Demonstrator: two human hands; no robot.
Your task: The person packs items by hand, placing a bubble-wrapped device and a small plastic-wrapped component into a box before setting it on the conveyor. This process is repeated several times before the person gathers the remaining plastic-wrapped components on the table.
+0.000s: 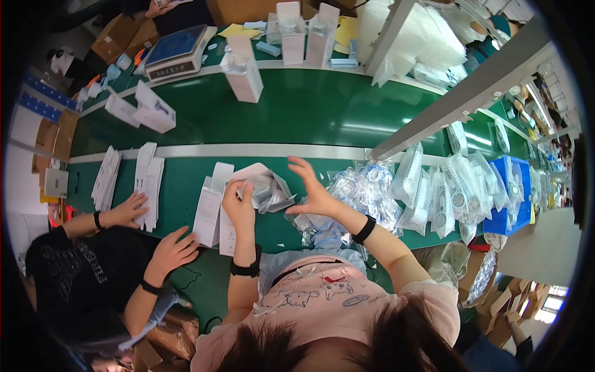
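My left hand (240, 203) is closed on an open white carton (227, 237), its fingers at the mouth. A clear plastic bag (271, 191) shows at the carton's opening, beside those fingers; what is inside the bag I cannot make out. My right hand (313, 191) is raised just right of the bag, fingers spread and holding nothing. Against the left side of the held carton stands another white carton (206, 217). Close to my right wrist lies a heap of small clear packets (365, 193).
A co-worker's hands (128, 211) are at my left, one on stacked flat white cartons (149, 180). Bubble-wrapped pieces (441, 201) and a blue bin (516, 211) lie right. Beyond a metal rail, a green belt (322, 111) carries upright white boxes (243, 77). A grey post (434, 115) slants across.
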